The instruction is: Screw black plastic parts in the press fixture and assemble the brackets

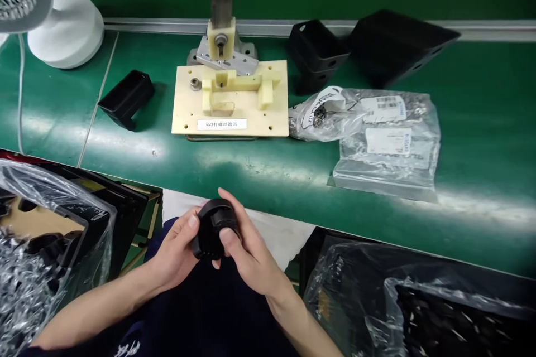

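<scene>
Two hands, one held black part, one cream fixture, one white fan, two plastic-lined crates

- white fan, far left of the green table
- pale cord, below the fan's head, reaching the near edge
- metal strip, along the table's back

The person is wearing a dark navy garment, its plain cloth looking almost black in the middle and showing bluer beside the left forearm. White characters are standing out low on the fabric's left. The right forearm, left grip and right grip are showing bare.
</scene>
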Demonstrator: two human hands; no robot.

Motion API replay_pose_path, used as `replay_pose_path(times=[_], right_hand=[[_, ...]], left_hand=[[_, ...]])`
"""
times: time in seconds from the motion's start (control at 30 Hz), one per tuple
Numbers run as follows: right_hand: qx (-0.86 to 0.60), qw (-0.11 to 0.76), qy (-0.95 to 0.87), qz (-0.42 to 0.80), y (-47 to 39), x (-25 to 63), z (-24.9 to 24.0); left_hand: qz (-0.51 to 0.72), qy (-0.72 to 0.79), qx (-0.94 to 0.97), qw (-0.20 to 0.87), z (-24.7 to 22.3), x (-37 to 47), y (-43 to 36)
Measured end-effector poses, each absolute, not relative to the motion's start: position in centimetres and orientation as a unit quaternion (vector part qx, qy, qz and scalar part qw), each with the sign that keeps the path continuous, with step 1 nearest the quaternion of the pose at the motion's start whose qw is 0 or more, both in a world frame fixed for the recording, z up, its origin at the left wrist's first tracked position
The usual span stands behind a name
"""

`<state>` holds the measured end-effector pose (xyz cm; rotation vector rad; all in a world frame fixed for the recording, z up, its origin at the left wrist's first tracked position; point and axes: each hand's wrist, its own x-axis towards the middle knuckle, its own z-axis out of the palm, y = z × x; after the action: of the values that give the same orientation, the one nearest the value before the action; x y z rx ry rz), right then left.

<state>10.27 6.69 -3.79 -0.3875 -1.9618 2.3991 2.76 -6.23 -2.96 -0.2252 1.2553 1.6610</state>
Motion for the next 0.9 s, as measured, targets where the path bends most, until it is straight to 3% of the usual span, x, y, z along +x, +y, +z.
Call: replay_pose_path(times=[0.1,0.23,0.4,0.57,0.73,0.9], right_hand=[[-0.186,0.069,-0.631,0.750,7.3,10.5,-3.7],[-0.166,0.137,-0.758,0.615,8.7,10.1,-3.4],[-0.052,0.125,-0.897,0.421,10.9,9.4,-1.9],[-0.029,0.138,-0.903,0.406,11.7,8.9,-1.0],[-0.056,0.157,-0.919,0.357,12.4,9.4,-0.6],[0.003,0.180,-0.943,0.279,16.0,5.9,0.1]], left_hand=[[0.650,0.598,0.038,0.467,-2.8,1.7,-5.4],[0.599,0.669,0.203,0.389,-2.4,-0.8,-5.3],[0.528,0.623,0.418,0.397,-2.0,-4.0,-5.2],[0.533,0.616,0.474,0.335,-2.9,-5.0,-4.3],[0.605,0.595,0.482,0.221,-4.2,-4.9,-3.8],[0.522,0.645,0.558,0.021,-3.3,-8.8,-0.8]])
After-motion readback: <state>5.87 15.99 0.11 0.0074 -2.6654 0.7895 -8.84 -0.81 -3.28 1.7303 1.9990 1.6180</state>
